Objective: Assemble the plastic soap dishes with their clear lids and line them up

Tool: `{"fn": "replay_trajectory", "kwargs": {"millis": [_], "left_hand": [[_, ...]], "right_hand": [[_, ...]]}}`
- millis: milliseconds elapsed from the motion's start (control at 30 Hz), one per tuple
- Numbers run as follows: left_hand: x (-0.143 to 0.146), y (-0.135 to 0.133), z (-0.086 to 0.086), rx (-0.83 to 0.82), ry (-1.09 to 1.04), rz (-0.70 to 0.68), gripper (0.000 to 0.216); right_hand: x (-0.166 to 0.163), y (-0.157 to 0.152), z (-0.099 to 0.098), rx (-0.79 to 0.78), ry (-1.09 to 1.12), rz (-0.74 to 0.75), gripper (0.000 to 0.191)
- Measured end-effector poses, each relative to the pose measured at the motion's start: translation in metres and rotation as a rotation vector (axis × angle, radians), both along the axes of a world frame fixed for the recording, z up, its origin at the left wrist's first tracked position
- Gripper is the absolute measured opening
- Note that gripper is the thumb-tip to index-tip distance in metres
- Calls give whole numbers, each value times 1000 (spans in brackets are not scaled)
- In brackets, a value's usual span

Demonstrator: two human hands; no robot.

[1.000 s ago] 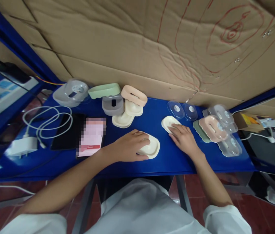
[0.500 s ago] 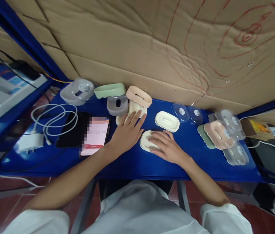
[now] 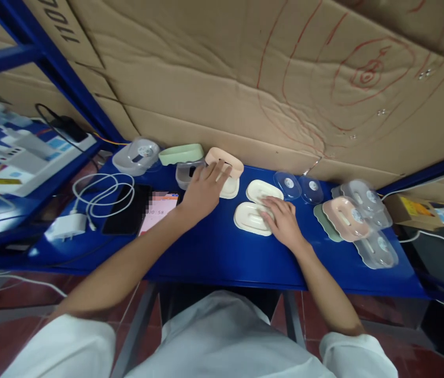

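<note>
My left hand (image 3: 203, 190) lies with fingers stretched out over a cream soap tray (image 3: 230, 187) and a grey soap dish (image 3: 186, 173) at the back of the blue table (image 3: 214, 252). A peach soap dish (image 3: 224, 157) and a green one (image 3: 180, 153) stand just behind it. My right hand (image 3: 283, 220) rests flat, fingers apart, on the right edge of a cream tray (image 3: 250, 218), with a second cream tray (image 3: 261, 190) right behind it.
A clear lid (image 3: 288, 184) and another (image 3: 312, 187) lie right of the trays. Stacked dishes (image 3: 346, 215) and clear lids (image 3: 377, 247) sit far right. A phone (image 3: 126, 210), a card (image 3: 158, 209), a white charger cable (image 3: 99, 191) and a clear-lidded dish (image 3: 137, 155) lie on the left. Cardboard lines the back.
My left hand reached farther back onto the dishes at the rear. The right hand slid the cream tray next to the other cream tray. The camera tilted.
</note>
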State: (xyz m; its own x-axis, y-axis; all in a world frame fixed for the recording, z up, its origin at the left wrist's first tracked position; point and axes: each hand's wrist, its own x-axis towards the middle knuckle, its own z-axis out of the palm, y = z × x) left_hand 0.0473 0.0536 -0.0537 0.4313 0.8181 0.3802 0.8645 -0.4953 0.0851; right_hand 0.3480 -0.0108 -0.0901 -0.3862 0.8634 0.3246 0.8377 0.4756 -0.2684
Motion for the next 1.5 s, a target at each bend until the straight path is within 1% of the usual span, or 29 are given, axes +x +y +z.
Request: {"fn": "replay_trajectory", "kwargs": {"millis": [100, 167, 233, 267, 333, 367, 433, 500, 567, 600, 633, 667, 733, 833, 867, 933, 1033, 1100, 1167, 1267, 1333, 1433, 1500], "left_hand": [[0, 36, 11, 3, 22, 26, 46], [1, 53, 20, -10, 39, 31, 34], [1, 58, 31, -36, 26, 28, 23], [1, 55, 36, -48, 10, 26, 19], [-2, 35, 44, -51, -44, 17, 18], [-3, 19, 46, -41, -64, 6, 18], [-4, -25, 45, -15, -138, -67, 18], [-1, -76, 37, -45, -201, -200, 17], [7, -121, 23, -120, -192, -320, 18], [13, -137, 15, -183, -144, -373, 19], [19, -148, 7, -219, -102, -393, 18], [26, -152, 0, -232, -59, -392, 20], [40, -145, -10, -237, 9, -395, 28], [56, -111, -15, -181, 38, -349, 32], [58, -99, -13, -153, 27, -326, 30], [55, -81, -5, -96, -63, -281, 26], [37, -68, 11, 13, -283, -173, 21], [22, -65, 21, 89, -388, -67, 21], [12, -62, 27, 121, -410, -16, 22], [13, -58, 27, 85, -317, -66, 23], [20, -57, 21, 48, -231, -131, 25], [28, -59, 7, 15, -145, -203, 28], [28, -61, -1, -10, -112, -260, 30]], "right_hand": [[7, 5, -3, 8, 15, -73, 35], [9, 7, -5, 2, 31, -95, 33], [10, 8, -6, 3, 47, -99, 29], [9, 8, -6, 6, 57, -97, 26], [6, 7, -7, 5, 88, -103, 23], [4, 6, -8, -3, 106, -111, 24], [2, 6, -10, -23, 129, -128, 30], [1, 7, -11, -26, 144, -142, 30], [5, 9, -9, 5, 189, -168, 28], [8, 11, -7, 28, 229, -187, 28], [13, 12, -3, 56, 277, -208, 29], [17, 13, 1, 89, 330, -232, 30], [26, 14, 9, 169, 427, -278, 34], [32, 12, 19, 281, 494, -335, 37], [32, 10, 21, 297, 491, -343, 38], [31, 6, 25, 295, 462, -336, 38], [25, -2, 30, 252, 388, -287, 33], [18, -8, 30, 194, 317, -208, 28], [8, -13, 28, 104, 220, -51, 24], [-10, -20, 19, -33, 52, 228, 27], [-19, -22, 14, -72, -17, 339, 29], [-22, -26, 11, -35, -17, 380, 27], [-19, -29, 14, 28, 7, 321, 27]]}}
